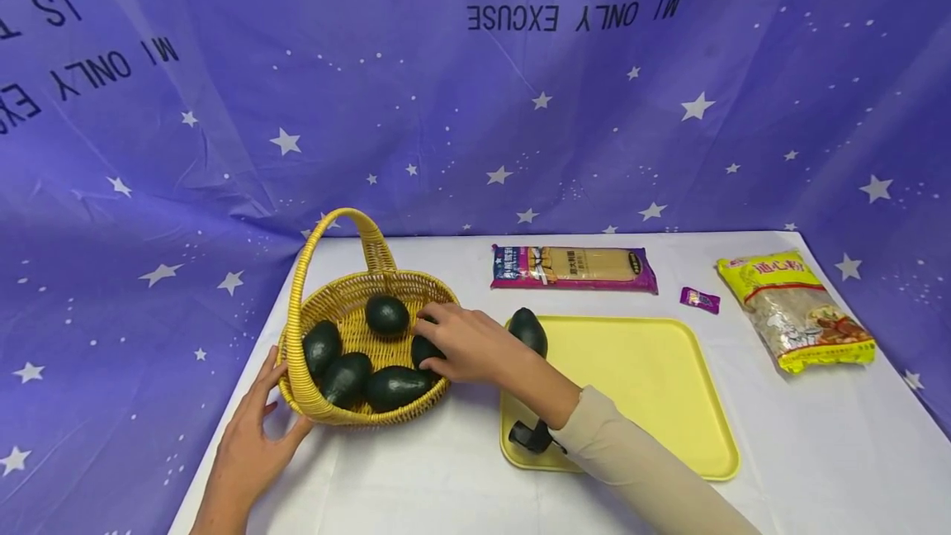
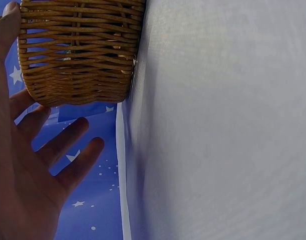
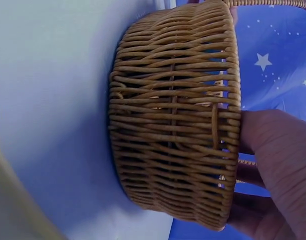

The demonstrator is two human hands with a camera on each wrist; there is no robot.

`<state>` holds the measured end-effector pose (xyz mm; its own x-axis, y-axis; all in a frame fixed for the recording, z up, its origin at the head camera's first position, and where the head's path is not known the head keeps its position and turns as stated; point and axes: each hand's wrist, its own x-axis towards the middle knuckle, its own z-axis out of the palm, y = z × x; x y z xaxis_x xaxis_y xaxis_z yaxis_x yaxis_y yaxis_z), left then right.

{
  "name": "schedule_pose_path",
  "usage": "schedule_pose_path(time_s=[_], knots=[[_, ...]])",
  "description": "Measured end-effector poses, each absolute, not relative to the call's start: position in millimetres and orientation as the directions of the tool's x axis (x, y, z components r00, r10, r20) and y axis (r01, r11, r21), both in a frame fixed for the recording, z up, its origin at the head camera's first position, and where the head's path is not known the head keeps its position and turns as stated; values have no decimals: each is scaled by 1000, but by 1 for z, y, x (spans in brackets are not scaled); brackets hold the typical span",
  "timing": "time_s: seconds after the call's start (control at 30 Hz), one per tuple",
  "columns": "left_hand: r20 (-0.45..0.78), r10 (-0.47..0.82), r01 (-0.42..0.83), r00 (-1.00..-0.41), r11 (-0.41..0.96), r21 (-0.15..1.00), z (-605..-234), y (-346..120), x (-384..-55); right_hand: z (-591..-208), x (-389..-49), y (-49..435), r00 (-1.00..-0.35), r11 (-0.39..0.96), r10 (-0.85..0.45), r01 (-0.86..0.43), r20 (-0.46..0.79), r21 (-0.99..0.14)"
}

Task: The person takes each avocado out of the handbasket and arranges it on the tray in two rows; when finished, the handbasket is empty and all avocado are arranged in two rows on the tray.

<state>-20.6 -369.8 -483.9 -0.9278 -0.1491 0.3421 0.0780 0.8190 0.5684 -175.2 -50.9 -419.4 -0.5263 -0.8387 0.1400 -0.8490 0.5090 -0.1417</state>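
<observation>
Woven from yellow strands, the basket (image 1: pixel 334 295), with its tall handle (image 1: pixel 376 250) arching over the left part. Inside the basket, from left to right: a leftmost avocado (image 1: pixel 322 347), a second avocado (image 1: pixel 347 380) close by, an upper avocado (image 1: pixel 387 316) nearer the far side, and a lower avocado (image 1: pixel 397 388) along the near rim. All dark green, rounded, with a soft shine. At the right inner side of the basket, the held avocado (image 1: pixel 425 348), of the same dark colour, only partly visible.

Under the basket, a bench (image 1: pixel 401 485) with white cover; behind it, a violet-blue curtain (image 1: pixel 446 106) with white stars and upside-down lettering. To the right of the basket, a yellow tray (image 1: pixel 631 386), with a tray avocado (image 1: pixel 528 329) at its far left corner, partly covered by the forearm. Behind the tray, right of the basket, a flat noodle packet (image 1: pixel 572 268); farther right, a small purple packet (image 1: pixel 700 300), then a yellow bag (image 1: pixel 798 312).

At the left of the basket, the left hand (image 1: pixel 248 444), with fingers spread, touching the rim and gripping nothing. Over the right rim, the right hand (image 1: pixel 464 343), with fingers curled and thumb closed around the held avocado, directly beneath the fingertips, inside the basket. Cannot tell if touching the basket floor.
</observation>
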Motion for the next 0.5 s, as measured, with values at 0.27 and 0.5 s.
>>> schedule_pose_path(time_s=[0.27,0.5], knots=[[325,-153,67,-933,816,575,-483,-371,-22,-414,-178,-61,-528,523,-849,-846,21,-98],[332,-147,81,-932,807,585,-482,-370,-21,-414,-181,-66,-528,527,-849,-842,-29,-111]])
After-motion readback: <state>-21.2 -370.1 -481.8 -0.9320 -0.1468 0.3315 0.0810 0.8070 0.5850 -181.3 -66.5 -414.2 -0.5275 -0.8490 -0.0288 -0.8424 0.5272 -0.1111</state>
